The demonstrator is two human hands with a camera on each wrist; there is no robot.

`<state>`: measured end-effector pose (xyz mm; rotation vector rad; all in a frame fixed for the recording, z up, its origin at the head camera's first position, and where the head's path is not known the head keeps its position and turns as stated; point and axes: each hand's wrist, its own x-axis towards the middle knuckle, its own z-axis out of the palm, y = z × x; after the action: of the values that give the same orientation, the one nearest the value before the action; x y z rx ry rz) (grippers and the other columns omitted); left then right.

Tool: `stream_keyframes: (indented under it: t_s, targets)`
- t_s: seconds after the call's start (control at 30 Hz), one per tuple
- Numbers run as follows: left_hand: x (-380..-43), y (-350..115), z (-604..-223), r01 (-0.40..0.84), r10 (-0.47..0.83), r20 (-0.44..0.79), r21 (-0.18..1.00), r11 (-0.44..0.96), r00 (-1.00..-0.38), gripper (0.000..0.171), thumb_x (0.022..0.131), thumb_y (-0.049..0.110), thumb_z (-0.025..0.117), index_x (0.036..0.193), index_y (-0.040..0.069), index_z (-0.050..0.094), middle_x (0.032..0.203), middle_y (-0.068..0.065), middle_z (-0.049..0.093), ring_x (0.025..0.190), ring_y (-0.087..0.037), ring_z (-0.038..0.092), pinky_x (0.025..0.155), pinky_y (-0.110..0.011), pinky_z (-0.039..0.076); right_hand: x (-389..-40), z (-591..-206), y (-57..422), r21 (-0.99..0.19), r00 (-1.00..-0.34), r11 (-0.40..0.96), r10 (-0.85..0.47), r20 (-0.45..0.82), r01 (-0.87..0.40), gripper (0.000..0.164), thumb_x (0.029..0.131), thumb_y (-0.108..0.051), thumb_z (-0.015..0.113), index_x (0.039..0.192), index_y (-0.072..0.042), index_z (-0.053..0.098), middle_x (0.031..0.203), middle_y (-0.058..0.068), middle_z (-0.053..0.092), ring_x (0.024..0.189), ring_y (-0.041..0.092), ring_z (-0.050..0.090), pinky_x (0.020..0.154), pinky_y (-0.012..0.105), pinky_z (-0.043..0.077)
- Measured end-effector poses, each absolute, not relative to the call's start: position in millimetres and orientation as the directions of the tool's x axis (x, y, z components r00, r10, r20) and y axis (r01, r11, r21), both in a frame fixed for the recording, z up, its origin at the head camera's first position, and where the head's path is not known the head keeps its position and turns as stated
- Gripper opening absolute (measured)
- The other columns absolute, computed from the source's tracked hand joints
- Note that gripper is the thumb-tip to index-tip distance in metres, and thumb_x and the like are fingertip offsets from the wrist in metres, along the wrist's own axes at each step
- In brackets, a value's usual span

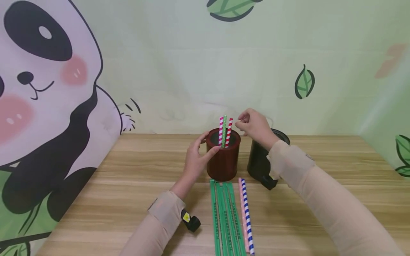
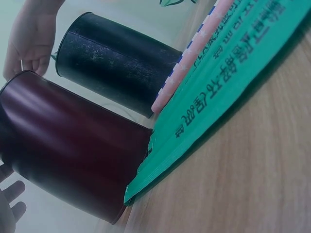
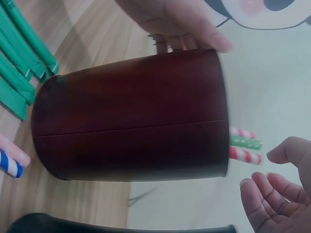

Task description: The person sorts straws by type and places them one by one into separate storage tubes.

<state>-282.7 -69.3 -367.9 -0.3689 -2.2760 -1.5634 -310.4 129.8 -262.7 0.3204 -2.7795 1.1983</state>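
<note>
A dark red-brown cup stands upright on the wooden table, holding three paper straws. One is pink-and-white striped, one green with white dots, one red-and-white striped. My left hand holds this cup at the rim, thumb at the front and fingers on the left side. Just right of the straw tops hovers my right hand, its fingers loosely bent with nothing between them. In the right wrist view a small gap separates its fingertips from the straw ends.
A black cup stands right of the brown one, partly behind my right forearm. Several long green printed packets lie in front. Beside them are a pink straw and a blue-and-white striped straw. A panda-print backdrop rises behind the table.
</note>
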Motion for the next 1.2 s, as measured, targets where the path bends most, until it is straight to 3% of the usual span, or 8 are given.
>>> stream_keyframes:
  t_s: [0.2,0.43,0.87,1.2]
  targets:
    - [-282.7,-70.4,-368.3,0.396,0.011,0.420,0.845,0.360,-0.907,0.066,0.084,0.036,0.073,0.141,0.016,0.048,0.139,-0.008,0.054,0.124,-0.028,0.050,0.108,-0.052,0.038,-300.6,-250.1,135.9,-0.702,-0.958,0.652,-0.187,0.217,-0.287,0.031,0.094,-0.018,0.056,0.116,0.004,0.052,0.104,0.020,0.063,0.083,0.022,0.064,0.068,0.026,0.056]
    - [-281.7,-71.5,-368.7,0.393,0.008,0.418,0.847,0.358,-0.908,0.066,0.083,0.035,0.074,0.141,0.016,0.048,0.139,-0.009,0.054,0.124,-0.029,0.050,0.108,-0.052,0.038,-287.4,-244.3,138.2,-0.701,-0.959,0.655,-0.176,0.222,-0.283,0.031,0.095,-0.020,0.057,0.118,0.000,0.051,0.105,0.018,0.063,0.086,0.028,0.065,0.080,0.037,0.058]
    - [-282.2,-72.5,-370.8,0.384,0.002,0.410,0.852,0.356,-0.912,0.066,0.083,0.035,0.074,0.141,0.017,0.048,0.137,-0.009,0.055,0.124,-0.029,0.050,0.107,-0.054,0.037,-258.1,-243.1,144.2,-0.686,-0.935,0.636,-0.205,0.290,-0.353,0.025,0.093,-0.017,0.059,0.113,-0.001,0.054,0.099,0.015,0.063,0.078,0.024,0.064,0.071,0.027,0.054]
    - [-283.4,-69.3,-368.2,0.392,0.011,0.417,0.845,0.364,-0.909,0.065,0.084,0.033,0.073,0.141,0.016,0.048,0.138,-0.009,0.055,0.124,-0.029,0.050,0.108,-0.051,0.038,-236.2,-252.4,155.3,-0.703,-0.930,0.609,-0.219,0.297,-0.368,0.025,0.093,-0.016,0.060,0.113,-0.002,0.054,0.101,0.015,0.063,0.080,0.023,0.064,0.072,0.026,0.055]
